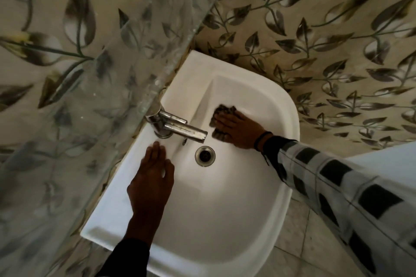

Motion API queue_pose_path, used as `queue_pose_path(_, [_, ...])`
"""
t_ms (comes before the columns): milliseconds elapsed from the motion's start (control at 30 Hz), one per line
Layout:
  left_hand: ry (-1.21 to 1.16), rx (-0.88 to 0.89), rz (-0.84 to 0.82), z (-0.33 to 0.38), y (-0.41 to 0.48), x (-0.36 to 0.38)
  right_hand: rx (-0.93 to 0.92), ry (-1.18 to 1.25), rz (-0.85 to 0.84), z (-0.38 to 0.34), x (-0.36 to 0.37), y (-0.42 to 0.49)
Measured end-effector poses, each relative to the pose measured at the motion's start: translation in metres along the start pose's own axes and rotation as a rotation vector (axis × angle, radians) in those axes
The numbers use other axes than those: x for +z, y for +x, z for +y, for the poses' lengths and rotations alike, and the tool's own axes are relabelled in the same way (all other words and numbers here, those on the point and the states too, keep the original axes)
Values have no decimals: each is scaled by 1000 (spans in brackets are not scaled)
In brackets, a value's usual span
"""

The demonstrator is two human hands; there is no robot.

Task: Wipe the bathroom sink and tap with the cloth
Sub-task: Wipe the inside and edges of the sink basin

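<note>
Bracing on the sink's [290,119] left edge, we rest our left hand [153,176] flat just beside the tap [177,128], fingers straight, together and holding nothing, probably to steady the lean. Past the drain [205,155], the cloth [221,109] lies on the basin's right slope under our right hand [236,129], whose fingers lie flat to press it rather than curl round it. A glass panel [135,51] hugs the sink's left edge above the tap's base, so we judge wiping behind the tap will be cramped.

Dim overall, with the white sink [225,220] brightest at centre. Motion blur softens the left hand [153,177] at 7 o'clock. The frame's edges bend with wide-angle distortion.
</note>
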State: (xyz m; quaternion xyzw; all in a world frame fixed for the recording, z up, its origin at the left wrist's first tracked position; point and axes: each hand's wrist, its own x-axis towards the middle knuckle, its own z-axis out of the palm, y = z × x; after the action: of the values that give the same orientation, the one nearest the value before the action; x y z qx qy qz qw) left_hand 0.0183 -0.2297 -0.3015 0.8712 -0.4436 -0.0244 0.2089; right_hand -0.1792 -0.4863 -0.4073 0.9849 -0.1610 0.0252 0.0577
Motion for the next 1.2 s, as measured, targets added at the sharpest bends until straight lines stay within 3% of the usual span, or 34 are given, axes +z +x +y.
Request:
queue_pose_path(67, [4,2,-5,0,0,0,35,-38,0,6,-8,7])
queue_pose_path(233, [33,-2,-29,-2,1,5,532,88,110,-46,1,43])
queue_pose_path(300, [42,1,-35,-2,2,5,473,155,122,-82,7,42])
queue_pose_path(367, [27,-13,-35,-1,3,4,278,171,142,-88,12,25])
queue_pose_path(500, [25,-2,-31,-3,3,3,-108,98,73,-35,6,-3])
queue_pose_path(667, [19,-3,-48,-4,2,3,-119,-135,120,60,-31,44])
queue_pose_path(767, [40,3,-52,-5,0,3,-146,-216,103,72,-40,48])
queue_pose_path(900, [81,14,-88,-7,1,3,82,-206,77,54,-37,42])
queue_pose_path(1033, [83,-40,-151,-5,4,1,401,-8,53,2,-29,49])
queue_pose_path(1200, [38,-78,-167,4,4,-8,470,241,-83,-77,-2,42])
